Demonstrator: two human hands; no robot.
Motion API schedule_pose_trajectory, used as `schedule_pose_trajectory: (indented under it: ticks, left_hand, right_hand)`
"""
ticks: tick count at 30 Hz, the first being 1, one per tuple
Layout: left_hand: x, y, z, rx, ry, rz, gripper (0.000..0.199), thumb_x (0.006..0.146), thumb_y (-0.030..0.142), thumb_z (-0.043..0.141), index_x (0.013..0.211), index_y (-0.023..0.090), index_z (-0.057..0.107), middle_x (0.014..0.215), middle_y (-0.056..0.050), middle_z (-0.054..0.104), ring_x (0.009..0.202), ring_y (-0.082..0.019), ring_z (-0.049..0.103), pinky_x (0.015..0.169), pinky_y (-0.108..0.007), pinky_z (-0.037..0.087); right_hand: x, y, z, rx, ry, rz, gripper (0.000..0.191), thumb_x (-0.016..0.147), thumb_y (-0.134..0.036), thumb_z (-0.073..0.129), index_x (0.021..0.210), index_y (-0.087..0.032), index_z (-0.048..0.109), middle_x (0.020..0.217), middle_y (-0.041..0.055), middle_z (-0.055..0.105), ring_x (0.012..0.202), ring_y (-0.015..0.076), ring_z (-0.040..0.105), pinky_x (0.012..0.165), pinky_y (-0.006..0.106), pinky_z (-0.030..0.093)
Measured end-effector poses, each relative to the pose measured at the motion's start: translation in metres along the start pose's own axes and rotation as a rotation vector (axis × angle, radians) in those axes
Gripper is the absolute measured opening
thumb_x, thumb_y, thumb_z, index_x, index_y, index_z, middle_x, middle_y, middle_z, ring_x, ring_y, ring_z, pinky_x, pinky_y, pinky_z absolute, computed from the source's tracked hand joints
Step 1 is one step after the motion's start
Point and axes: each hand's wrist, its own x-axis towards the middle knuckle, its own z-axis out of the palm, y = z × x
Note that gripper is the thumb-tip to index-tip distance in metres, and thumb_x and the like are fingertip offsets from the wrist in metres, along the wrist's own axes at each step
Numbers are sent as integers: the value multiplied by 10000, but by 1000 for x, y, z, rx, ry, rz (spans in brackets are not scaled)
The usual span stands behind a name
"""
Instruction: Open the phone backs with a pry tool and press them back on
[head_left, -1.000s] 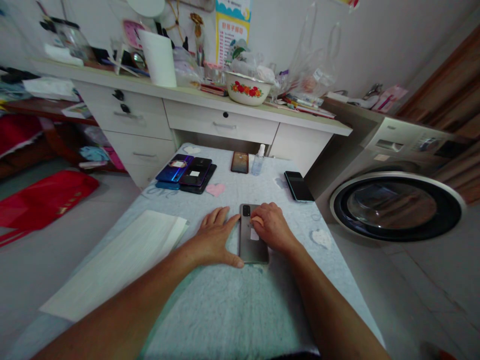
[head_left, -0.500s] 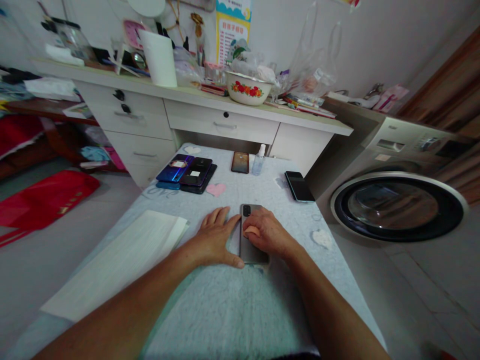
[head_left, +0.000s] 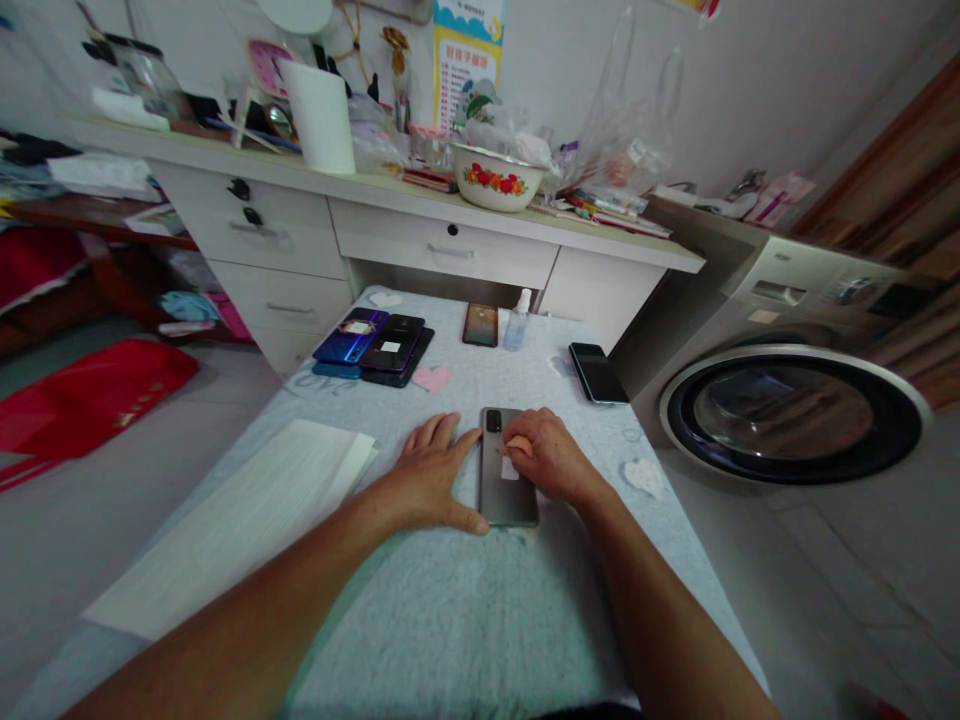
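A grey smartphone lies back side up on the cloth-covered table, its dark camera block at the top left. My left hand rests flat with fingers spread; its thumb and index finger touch the phone's left edge. My right hand is closed over the phone's right side, pinching a small orange cloth against the back. Most of the cloth is hidden in the fingers. Just below it, a pale label shows on the phone.
White folded sheets lie at the left. Stacked phones, a brown phone or case and a clear spray bottle stand farther back. Another black phone lies near the right edge, beside a washing machine.
My right hand has slid to the right with the orange cloth, uncovering the pale label and more of the phone's back. My left hand has stayed in place.
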Motion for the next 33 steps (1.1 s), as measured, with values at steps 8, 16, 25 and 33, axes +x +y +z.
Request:
schedule_pose_trajectory:
  ticks: [8, 16, 25, 33]
  left_hand:
    - [0, -1, 1, 10, 1, 3, 1290, 473, 812, 662, 1511, 183, 225, 1595, -180, 101, 1432, -455, 43, 1129, -556, 150]
    - [1, -2, 2, -4, 24, 17, 1290, 466, 812, 673, 1506, 183, 242, 1590, -197, 99, 1430, -462, 46, 1122, -570, 157]
    - [1, -1, 1, -6, 16, 8, 1284, 475, 812, 662, 1510, 187, 231, 1593, -182, 108, 1431, -460, 43, 1124, -571, 154]
    - [1, -2, 2, -7, 11, 10, 1273, 481, 802, 670, 1512, 202, 225, 1597, -173, 95, 1431, -460, 30, 1124, -572, 146]
  right_hand:
    - [3, 8, 2, -62, 90, 122, 115, 860, -193, 564, 869, -199, 678, 848, 44, 613, 857, 194, 486, 794, 291, 325]
    - [6, 16, 4, -99, 154, 183, 141, 885, -200, 550, 906, -191, 689, 894, 59, 645, 888, 199, 509, 834, 307, 323]
    - [13, 27, 11, -96, 209, 212, 165, 908, -244, 536, 890, -198, 693, 878, 53, 656, 863, 191, 522, 827, 304, 325]
    - [14, 22, 10, -108, 209, 189, 171, 910, -225, 530, 882, -191, 695, 870, 50, 659, 860, 184, 529, 836, 300, 326]
